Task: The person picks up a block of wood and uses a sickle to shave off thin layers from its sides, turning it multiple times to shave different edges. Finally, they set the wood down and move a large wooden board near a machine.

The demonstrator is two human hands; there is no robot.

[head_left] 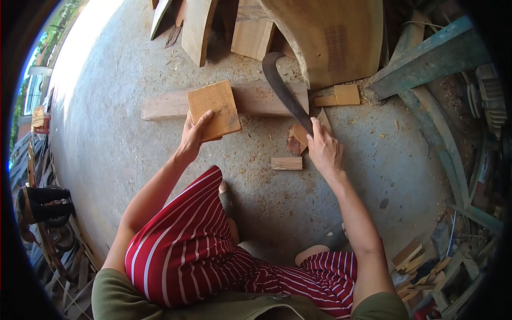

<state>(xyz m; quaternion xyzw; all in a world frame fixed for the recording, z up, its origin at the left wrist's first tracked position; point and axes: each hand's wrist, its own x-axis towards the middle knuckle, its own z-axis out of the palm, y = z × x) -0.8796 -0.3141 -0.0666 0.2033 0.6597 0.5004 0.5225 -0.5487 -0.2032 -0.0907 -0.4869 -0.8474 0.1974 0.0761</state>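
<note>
Two bare hands are closed, each on its own thing. The left hand (194, 136) grips the near edge of a flat, roughly square slab of orange-brown wood (216, 108), thumb on its upper face. The slab tilts up and away from the fingers, and its far part overlaps a long pale plank (160, 106) that lies across the concrete floor (106, 154) just beyond.

The right hand (324, 152) is clenched round the lower end of a dark, curved steel chopping blade (281, 88). The blade runs up from the fist, leaning toward the left hand's side, and its hooked tip crosses the plank's far end. Slab and blade are apart, with a dusty stretch of plank between them.

Right beside the right hand's fingers lies a reddish-brown wood chip (295, 141). Just nearer the person, between the two hands, is a small pale rectangular offcut (286, 163). Beyond the right hand two small tan blocks (338, 96) sit side by side at the foot of a big rounded wooden board (330, 37). Farther to that hand's outer side stands a green-painted timber frame (426, 58). Below both wrists, red-and-white striped cloth (176, 240) covers the knees.
</note>
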